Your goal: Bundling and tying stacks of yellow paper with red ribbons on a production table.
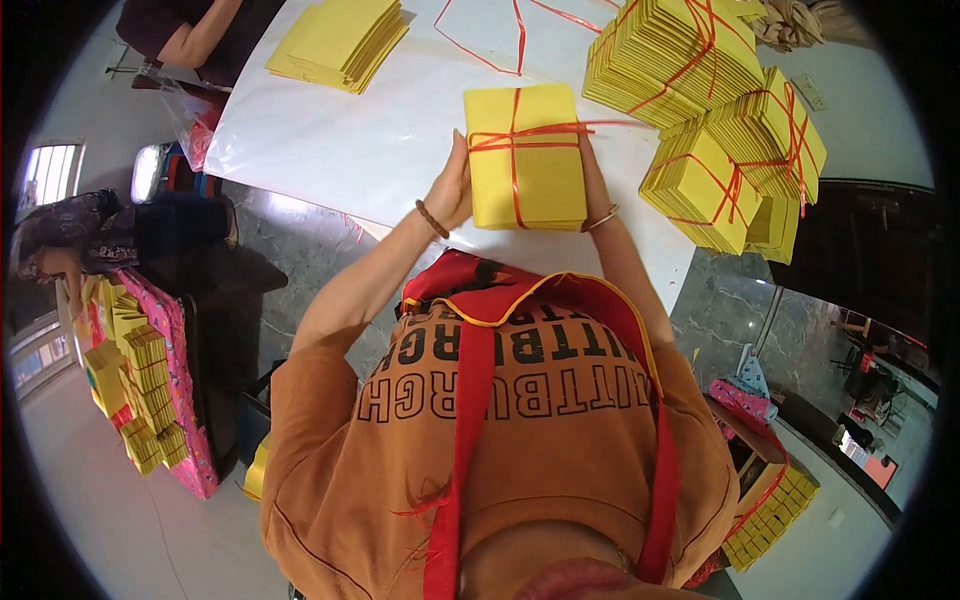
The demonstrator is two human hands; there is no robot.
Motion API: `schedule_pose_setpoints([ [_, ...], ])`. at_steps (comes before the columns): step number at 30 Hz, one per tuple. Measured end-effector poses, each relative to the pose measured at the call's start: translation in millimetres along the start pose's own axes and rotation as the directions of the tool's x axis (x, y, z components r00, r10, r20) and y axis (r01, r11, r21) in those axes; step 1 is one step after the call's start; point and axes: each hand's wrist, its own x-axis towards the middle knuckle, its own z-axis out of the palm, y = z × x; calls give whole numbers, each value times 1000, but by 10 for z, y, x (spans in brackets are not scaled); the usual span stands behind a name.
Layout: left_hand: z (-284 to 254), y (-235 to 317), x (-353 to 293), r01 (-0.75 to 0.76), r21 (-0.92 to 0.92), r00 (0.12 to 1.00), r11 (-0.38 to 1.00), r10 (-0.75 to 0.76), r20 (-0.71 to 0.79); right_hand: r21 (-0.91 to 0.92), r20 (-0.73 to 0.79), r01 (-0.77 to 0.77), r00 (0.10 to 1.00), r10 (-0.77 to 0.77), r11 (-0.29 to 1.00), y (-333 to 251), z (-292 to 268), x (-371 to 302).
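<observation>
Between both palms I hold a bundle of yellow paper (pixel 530 185), tied crosswise with red plastic string (pixel 515 170). My left hand (pixel 455 187) is pressed against the bundle's left side, its thumb pointing up along the edge. On the opposite side my right hand (pixel 594 182) grips it, most of its fingers hidden by the paper. The bundle is just above the near part of the white table (pixel 420 150). A loose string end sticks out to the right from the crossing. Beyond the bundle, a length of red string (pixel 521 45) lies on the table.
Several tied yellow bundles (pixel 700 195) are piled at the table's right. An untied yellow stack (pixel 335 45) lies far left, near another person's arm (pixel 205 35). More yellow bundles (pixel 150 375) rest on a pink cloth at left, with another person beside them.
</observation>
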Motion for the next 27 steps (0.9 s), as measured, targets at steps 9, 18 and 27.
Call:
schedule_pose_setpoints([
  [9, -728, -343, -414, 189, 515, 830, 836, 144, -539, -808, 582, 589, 803, -128, 18, -242, 42, -113],
  [18, -641, 396, 246, -158, 416, 973, 896, 213, -91, -308, -310, 387, 823, -477, 869, 522, -238, -582],
  [27, -248, 280, 107, -87, 438, 990, 895, 29, 136, -15, -8, 291, 957, -291, 957, 311, -305, -415],
])
